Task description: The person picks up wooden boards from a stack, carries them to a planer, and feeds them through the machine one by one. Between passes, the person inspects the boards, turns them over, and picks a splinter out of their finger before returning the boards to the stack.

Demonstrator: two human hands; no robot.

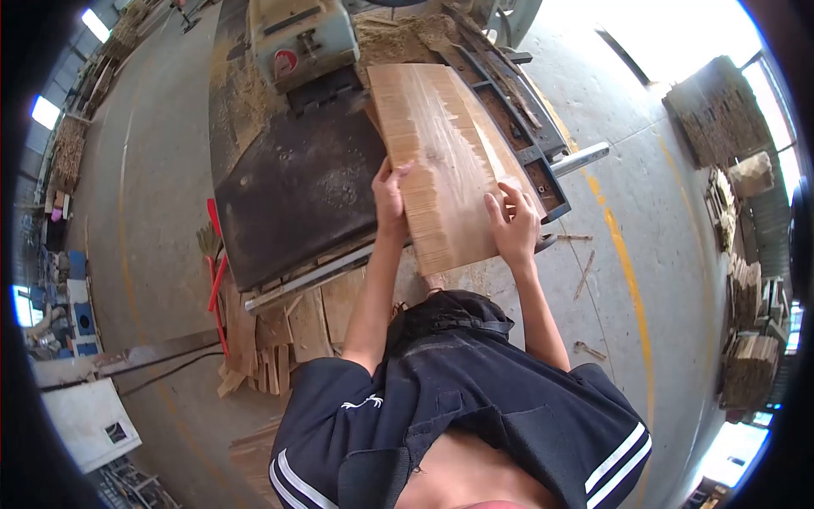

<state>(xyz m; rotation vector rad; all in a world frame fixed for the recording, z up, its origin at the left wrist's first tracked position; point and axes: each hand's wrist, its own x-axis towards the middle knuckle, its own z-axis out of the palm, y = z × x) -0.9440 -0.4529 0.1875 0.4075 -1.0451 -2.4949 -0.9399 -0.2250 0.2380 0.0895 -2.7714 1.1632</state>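
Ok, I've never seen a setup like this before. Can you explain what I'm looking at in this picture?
There's no robot here: a camera on a person's head looks forward and down, and the edges of its view look curved. The arms belong to that person, who works bare-handed. The left hand holds the left edge of a wide wooden piece; the right hand touches its right side, though its grip is unclear. Beyond is a machine housing with a dark table, dusted with sawdust. Wood scraps lie on the floor.
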